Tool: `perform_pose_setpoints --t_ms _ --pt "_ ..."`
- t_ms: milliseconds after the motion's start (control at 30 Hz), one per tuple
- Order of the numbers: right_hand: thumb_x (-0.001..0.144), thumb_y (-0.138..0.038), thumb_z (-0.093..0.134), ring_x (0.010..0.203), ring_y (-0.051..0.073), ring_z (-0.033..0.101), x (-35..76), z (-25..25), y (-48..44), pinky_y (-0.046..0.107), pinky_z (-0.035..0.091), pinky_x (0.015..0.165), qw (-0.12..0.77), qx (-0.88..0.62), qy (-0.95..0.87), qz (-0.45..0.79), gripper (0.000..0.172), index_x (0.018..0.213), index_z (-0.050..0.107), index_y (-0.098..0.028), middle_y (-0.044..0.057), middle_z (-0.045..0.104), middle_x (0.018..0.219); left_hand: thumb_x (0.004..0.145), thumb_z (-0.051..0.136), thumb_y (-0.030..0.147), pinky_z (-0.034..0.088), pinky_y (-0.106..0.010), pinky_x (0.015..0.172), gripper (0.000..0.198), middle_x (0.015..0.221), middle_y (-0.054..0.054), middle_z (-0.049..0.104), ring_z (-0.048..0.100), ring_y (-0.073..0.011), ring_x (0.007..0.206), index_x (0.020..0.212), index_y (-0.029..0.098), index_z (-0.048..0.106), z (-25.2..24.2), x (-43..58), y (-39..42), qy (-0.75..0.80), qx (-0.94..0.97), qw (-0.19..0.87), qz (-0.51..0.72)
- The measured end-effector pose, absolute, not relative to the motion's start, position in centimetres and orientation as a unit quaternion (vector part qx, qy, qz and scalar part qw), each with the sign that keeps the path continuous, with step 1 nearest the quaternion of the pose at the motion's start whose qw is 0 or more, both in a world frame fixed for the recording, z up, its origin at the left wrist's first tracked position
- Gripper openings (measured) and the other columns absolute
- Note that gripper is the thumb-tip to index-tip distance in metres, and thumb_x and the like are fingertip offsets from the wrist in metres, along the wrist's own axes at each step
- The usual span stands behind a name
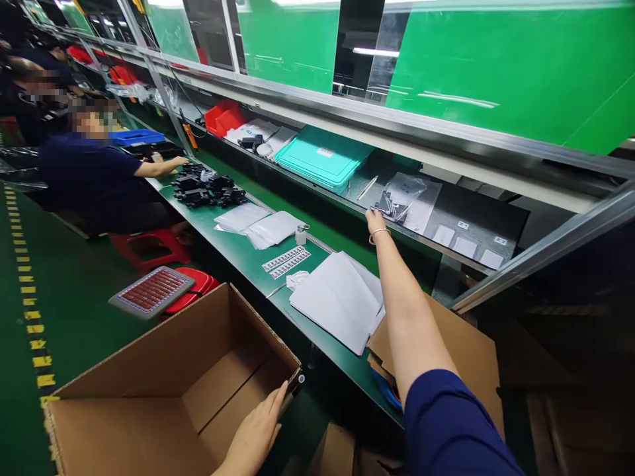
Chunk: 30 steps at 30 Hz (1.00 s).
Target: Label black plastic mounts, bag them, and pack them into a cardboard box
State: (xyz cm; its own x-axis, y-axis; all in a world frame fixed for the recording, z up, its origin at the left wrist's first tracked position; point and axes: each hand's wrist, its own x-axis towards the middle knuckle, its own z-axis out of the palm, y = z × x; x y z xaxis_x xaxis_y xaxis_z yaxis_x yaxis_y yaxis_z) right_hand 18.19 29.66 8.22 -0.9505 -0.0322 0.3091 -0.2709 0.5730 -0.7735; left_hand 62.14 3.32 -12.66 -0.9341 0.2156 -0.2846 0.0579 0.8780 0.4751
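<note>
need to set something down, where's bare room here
Bench: a narrow strip in front of the plastic bags. Shelf: behind the small cards, beside the white sheet. Crowded: under the black parts and around the right hand.

On table (253,268), sheets (335,301) right of label strips (286,262); on shelf (451,210) behind, bag (407,190); before table, carton (163,354).

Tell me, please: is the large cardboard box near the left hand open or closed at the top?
Open. Nothing covers the top of the cardboard box, and its inner walls and part of its bottom show.
</note>
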Motion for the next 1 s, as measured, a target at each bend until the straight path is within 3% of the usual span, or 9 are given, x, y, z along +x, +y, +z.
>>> perform_pose_setpoints --t_ms 67,133,267,333,500,700,800,933,1000 --pt "0.1 -0.037 0.032 0.121 0.021 0.055 21.6 5.7 29.7 0.038 0.038 0.107 0.101 0.061 -0.898 0.425 0.051 0.132 0.051 -0.003 0.013 0.056 0.13 0.082 0.035 0.005 0.049 -0.034 0.1 0.073 0.146 -0.009 0.049 0.055 -0.0237 0.127 0.152 0.022 0.029 -12.8 62.1 3.1 0.958 0.088 0.157 0.225" --pt "0.092 -0.033 0.049 0.129 0.023 0.049 27.6 1.7 31.2 0.038 0.034 0.112 0.073 0.041 -0.914 0.397 0.05 0.135 0.051 -0.007 0.014 0.055 0.137 0.084 0.033 0.006 0.052 -0.035 0.096 0.07 0.145 -0.011 0.049 0.056 -0.025 0.125 0.152 0.02 0.027 -12.8 62.1 2.9 0.959 0.094 0.16 0.216" --pt "0.079 -0.033 0.065 0.147 0.036 0.018 42.8 -6.5 37.5 0.055 0.012 0.119 0.031 -0.079 -0.946 0.314 0.075 0.143 0.04 -0.002 0.025 0.028 0.155 0.091 0.031 0.015 0.052 -0.039 0.096 0.061 0.143 -0.015 0.05 0.056 -0.0271 0.124 0.152 0.016 0.026 -12.3 62.0 2.8 0.957 0.107 0.156 0.221" --pt "0.08 -0.043 0.064 0.149 0.035 0.014 49.3 -9.3 40.0 0.057 0.011 0.119 -0.049 -0.115 -0.971 0.204 0.086 0.148 0.032 -0.003 0.024 0.02 0.159 0.093 0.033 0.022 0.052 -0.04 0.097 0.059 0.142 -0.017 0.05 0.055 -0.0284 0.125 0.151 0.014 0.026 -12.1 62.0 2.7 0.955 0.119 0.146 0.229" --pt "0.085 -0.051 0.057 0.15 0.032 0.015 56.7 -12.3 40.3 0.056 0.016 0.119 -0.105 -0.069 -0.991 0.048 0.087 0.152 0.024 -0.006 0.017 0.014 0.161 0.093 0.037 0.028 0.055 -0.039 0.088 0.063 0.139 -0.019 0.051 0.059 -0.03 0.119 0.152 0.013 0.02 -12.5 61.8 2.6 0.96 0.138 0.138 0.199" --pt "0.089 -0.015 0.04 0.142 0.031 0.036 57.7 -12.2 39.9 0.05 0.034 0.113 -0.042 -0.008 -0.998 0.036 0.056 0.143 0.043 -0.001 0.02 0.037 0.152 0.092 0.041 0.028 0.054 -0.041 0.091 0.068 0.139 -0.019 0.049 0.058 -0.0305 0.12 0.153 0.013 0.015 -12.7 61.8 2.5 0.962 0.153 0.13 0.188" --pt "0.089 -0.008 0.03 0.138 0.029 0.042 57.6 -10.6 40.3 0.048 0.036 0.113 -0.015 0.002 -0.999 0.047 0.054 0.138 0.051 -0.003 0.019 0.046 0.146 0.091 0.042 0.029 0.052 -0.042 0.095 0.069 0.142 -0.02 0.047 0.055 -0.0309 0.125 0.152 0.012 0.015 -12.1 61.8 2.8 0.957 0.144 0.155 0.201" --pt "0.094 -0.015 0.022 0.138 0.03 0.043 58.9 -6.2 40.1 0.052 0.032 0.116 0.042 0.017 -0.995 0.089 0.054 0.139 0.051 -0.006 0.017 0.049 0.145 0.089 0.047 0.03 0.039 -0.043 0.112 0.07 0.151 -0.019 0.039 0.04 -0.0292 0.14 0.151 0.012 0.019 -10.4 61.4 2.5 0.94 0.144 0.171 0.259" --pt "0.097 -0.032 0.027 0.141 0.03 0.038 61.4 -3.9 40.6 0.051 0.027 0.121 0.139 -0.023 -0.966 0.215 0.051 0.14 0.052 -0.018 0.009 0.047 0.148 0.089 0.048 0.032 0.033 -0.044 0.116 0.068 0.154 -0.018 0.036 0.035 -0.0285 0.143 0.15 0.012 0.023 -9.2 61.1 1.4 0.932 0.128 0.163 0.296"
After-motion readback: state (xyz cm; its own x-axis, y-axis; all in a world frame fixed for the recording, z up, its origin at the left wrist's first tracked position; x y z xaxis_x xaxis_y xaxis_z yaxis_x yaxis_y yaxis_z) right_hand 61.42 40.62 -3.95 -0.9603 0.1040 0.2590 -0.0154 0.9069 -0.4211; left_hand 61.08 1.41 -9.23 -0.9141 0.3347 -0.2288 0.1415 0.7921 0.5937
